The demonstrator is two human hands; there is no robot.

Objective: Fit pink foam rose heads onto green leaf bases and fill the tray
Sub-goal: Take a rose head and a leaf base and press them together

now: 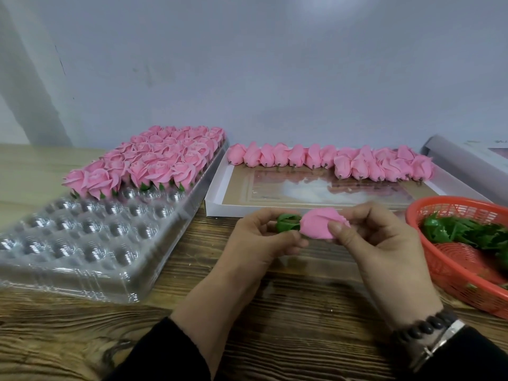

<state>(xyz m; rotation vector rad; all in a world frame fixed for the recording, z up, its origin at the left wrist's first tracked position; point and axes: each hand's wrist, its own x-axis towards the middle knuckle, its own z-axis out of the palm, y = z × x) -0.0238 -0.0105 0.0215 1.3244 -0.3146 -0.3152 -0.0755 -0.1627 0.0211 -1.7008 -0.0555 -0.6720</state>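
With our left hand (264, 237) pinching the green leaf base (287, 222) and right hand (382, 237) gripping the pink foam rose head (319, 225), we judge a hard squeeze could crush the petals.

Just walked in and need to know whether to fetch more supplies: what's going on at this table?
A person is assembling foam roses. The left hand holds a green leaf base and the right hand pinches a pink rose head against it. The clear tray has finished roses in its far rows; the near pockets are empty. Loose rose heads line the far side of the white box, and more leaf bases lie in the red basket.
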